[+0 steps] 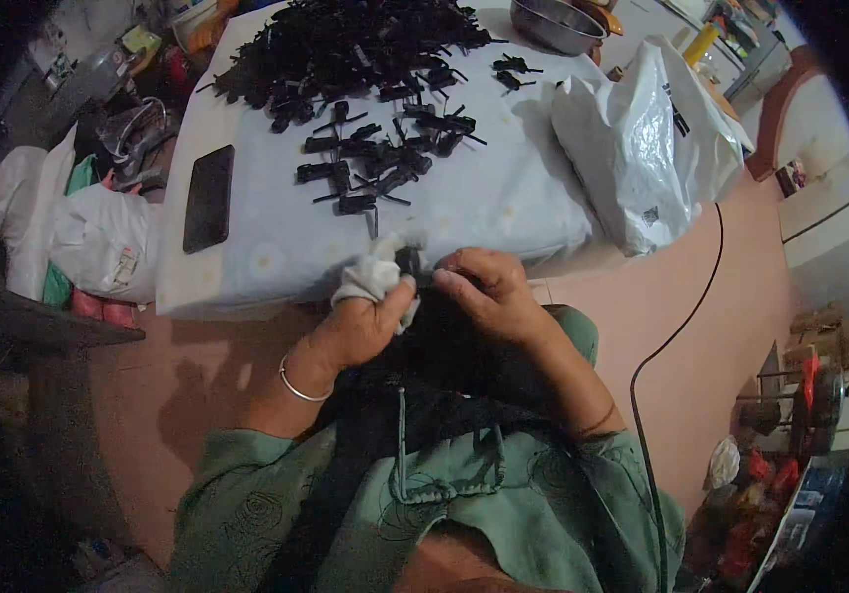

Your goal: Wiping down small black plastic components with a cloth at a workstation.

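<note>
Just off the near edge of the cloth-covered table, my left hand (357, 328) is closed around a crumpled white cloth (370, 277) and a small black plastic part (407, 261). The part shows between the cloth and my thumb. Close on its right, my right hand (495, 294) has its fingers curled in a pinch. What they hold, if anything, is too small to make out. Several similar black parts with thin stems (370, 156) lie loosely on the table beyond my hands. Behind them spreads a large heap of the same black parts (345, 49).
A black phone (209, 200) lies at the table's left side. On the right stand a white plastic bag (632, 148) and, farther back, a metal bowl (558, 26). A black cable (663, 346) hangs down on the right. Filled bags (103, 242) sit at the left.
</note>
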`<action>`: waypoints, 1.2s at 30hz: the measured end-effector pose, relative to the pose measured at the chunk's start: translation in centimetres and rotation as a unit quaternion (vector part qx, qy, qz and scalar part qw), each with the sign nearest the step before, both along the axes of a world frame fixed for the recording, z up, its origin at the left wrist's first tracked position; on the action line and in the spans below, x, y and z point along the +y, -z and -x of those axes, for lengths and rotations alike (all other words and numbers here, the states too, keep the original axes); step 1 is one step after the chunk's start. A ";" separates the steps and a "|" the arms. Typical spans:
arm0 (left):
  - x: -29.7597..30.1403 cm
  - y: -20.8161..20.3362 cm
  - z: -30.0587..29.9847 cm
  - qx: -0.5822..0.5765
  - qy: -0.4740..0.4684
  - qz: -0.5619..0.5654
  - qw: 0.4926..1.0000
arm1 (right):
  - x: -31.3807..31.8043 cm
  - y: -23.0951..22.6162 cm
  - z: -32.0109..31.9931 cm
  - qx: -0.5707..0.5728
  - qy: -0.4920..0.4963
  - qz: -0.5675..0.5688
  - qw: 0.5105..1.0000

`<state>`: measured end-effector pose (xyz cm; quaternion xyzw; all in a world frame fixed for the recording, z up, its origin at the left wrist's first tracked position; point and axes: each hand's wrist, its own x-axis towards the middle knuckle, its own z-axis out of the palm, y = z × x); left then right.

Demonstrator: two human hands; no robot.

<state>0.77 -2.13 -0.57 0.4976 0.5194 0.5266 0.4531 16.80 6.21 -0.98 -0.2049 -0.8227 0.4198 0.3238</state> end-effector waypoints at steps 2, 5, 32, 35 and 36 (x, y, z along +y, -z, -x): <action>-0.3 0.2 -0.1 0.093 0.046 -0.028 0.994 | -0.2 -0.2 0.6 0.010 -0.006 0.016 1.000; 0.4 1.8 0.2 0.205 -0.021 -0.174 0.963 | -0.5 -0.7 1.1 -0.041 0.002 0.088 0.995; -1.8 1.3 2.0 0.207 -0.036 -0.095 0.973 | 2.9 1.0 8.0 -0.236 0.132 -0.166 0.948; -1.6 2.6 2.6 0.204 -0.191 -0.059 0.958 | 3.1 1.3 8.7 -0.268 0.149 -0.175 0.936; -2.0 2.5 3.3 0.227 -0.182 -0.046 0.956 | 3.4 1.9 8.2 -0.245 0.159 -0.184 0.938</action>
